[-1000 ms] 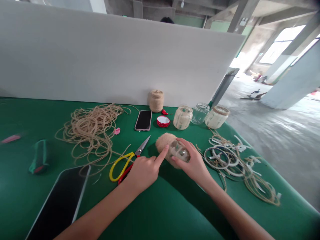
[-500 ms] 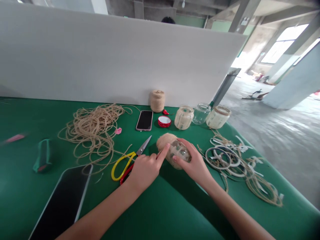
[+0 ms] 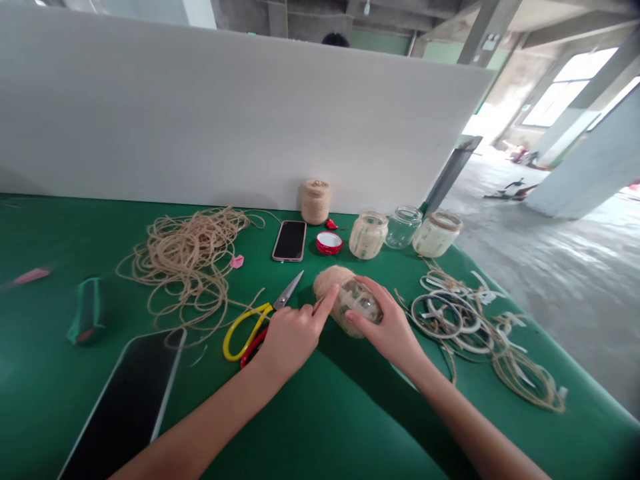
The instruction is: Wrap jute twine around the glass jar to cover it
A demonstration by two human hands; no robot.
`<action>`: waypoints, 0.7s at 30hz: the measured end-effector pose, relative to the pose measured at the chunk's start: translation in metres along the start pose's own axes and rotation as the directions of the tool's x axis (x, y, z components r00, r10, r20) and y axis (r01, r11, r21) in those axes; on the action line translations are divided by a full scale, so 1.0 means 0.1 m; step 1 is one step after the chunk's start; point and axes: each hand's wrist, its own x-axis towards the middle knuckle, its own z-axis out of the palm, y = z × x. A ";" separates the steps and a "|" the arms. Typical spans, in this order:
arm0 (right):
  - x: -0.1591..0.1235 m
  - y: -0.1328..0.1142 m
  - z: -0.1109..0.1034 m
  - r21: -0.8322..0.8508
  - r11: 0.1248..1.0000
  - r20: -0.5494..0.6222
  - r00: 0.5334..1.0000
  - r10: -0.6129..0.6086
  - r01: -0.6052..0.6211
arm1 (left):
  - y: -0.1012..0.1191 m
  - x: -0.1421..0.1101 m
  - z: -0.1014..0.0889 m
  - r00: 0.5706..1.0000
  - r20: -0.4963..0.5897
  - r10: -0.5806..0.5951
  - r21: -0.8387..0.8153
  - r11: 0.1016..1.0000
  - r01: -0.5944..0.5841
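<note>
Right hand (image 3: 393, 323) cups a glass jar (image 3: 364, 305); left hand's (image 3: 290, 337) forefinger (image 3: 326, 303) presses coarse jute twine (image 3: 329, 280).

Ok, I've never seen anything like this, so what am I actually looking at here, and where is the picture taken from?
There's no machine here, just a person's two bare hands. The picture comes from a camera worn on their head, looking forward and down. The right hand holds a glass jar on its side, partly wound in jute twine, and the left hand rests its index finger against it. On the green table lie loose twine, yellow-handled scissors, a phone, a tablet and more jars.
</note>
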 end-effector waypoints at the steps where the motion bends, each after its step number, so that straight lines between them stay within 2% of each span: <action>1: 0.00 0.00 0.00 -0.006 1.000 0.003 1.000 -0.003 0.003 | 0.00 0.01 -0.01 1.000 0.008 0.005 -0.017 1.000 -0.005; 4: -0.02 0.00 0.01 -0.071 0.997 0.016 1.000 0.006 -0.004 | 0.00 0.02 -0.03 0.999 0.046 -0.002 -0.077 0.997 0.006; 6: -0.05 -0.03 0.03 -0.170 0.985 0.006 1.000 0.010 -0.009 | 0.01 0.01 -0.03 0.997 0.073 -0.021 -0.103 0.994 0.028; 10: -0.11 -0.07 0.05 -0.393 0.916 -0.028 0.995 -0.099 0.080 | 0.03 -0.01 -0.01 0.995 0.092 -0.035 -0.113 0.993 0.045; 12: -0.12 -0.07 0.05 -0.428 0.897 -0.026 0.991 -0.134 0.110 | 0.03 -0.02 0.00 0.997 0.074 -0.025 -0.110 0.993 0.033; 16: -0.09 -0.04 0.03 -0.334 0.933 -0.058 0.986 -0.158 0.130 | 0.00 -0.02 0.03 0.999 0.035 -0.009 -0.109 0.994 0.013; 21: -0.05 -0.02 0.02 -0.104 0.995 -0.038 0.999 -0.013 0.009 | -0.04 -0.01 0.03 0.999 -0.019 0.051 -0.140 0.989 -0.053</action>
